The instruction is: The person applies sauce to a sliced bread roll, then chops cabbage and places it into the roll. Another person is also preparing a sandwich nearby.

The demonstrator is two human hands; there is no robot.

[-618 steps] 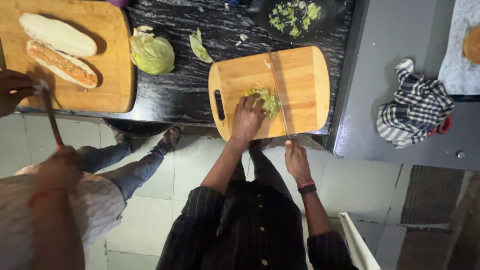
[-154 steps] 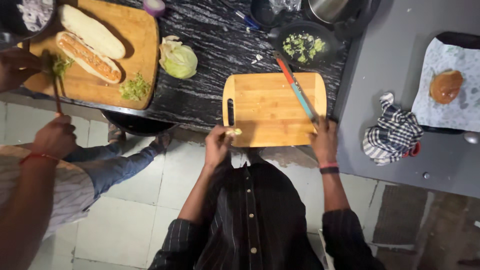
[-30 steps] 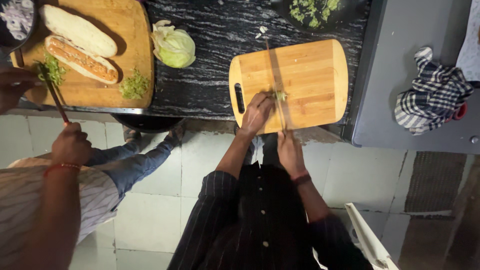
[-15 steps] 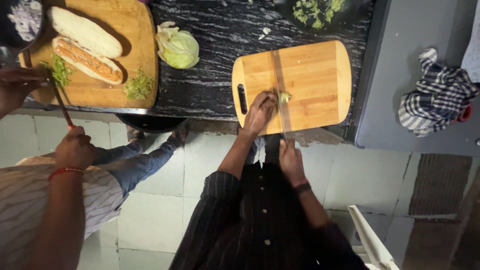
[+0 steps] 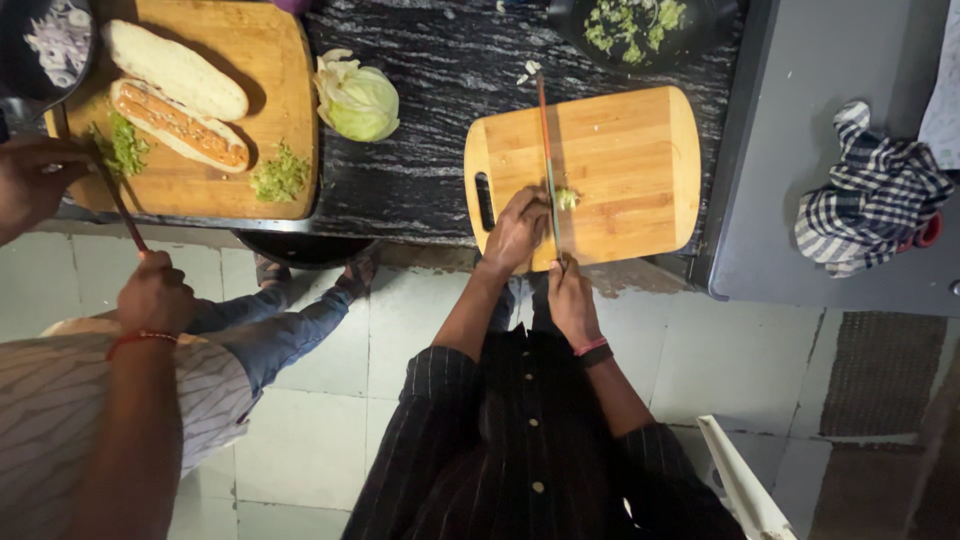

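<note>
Black stone counter runs under my small cutting board (image 5: 620,170). My left hand (image 5: 515,232) presses curled fingers on a little green clump of cabbage (image 5: 567,198) near the board's front edge. My right hand (image 5: 570,295) is clamped on the knife (image 5: 546,150), its blade just beside the clump. Half a cabbage (image 5: 358,100) lies well apart.

So about five seconds back the small cutting board (image 5: 610,160) was bare and both hands just rested at its near edge. Now the left hand (image 5: 515,228) pins a little clump of cabbage (image 5: 567,198) while the right hand (image 5: 570,295) has the knife (image 5: 547,150) lined up beside it.
</note>
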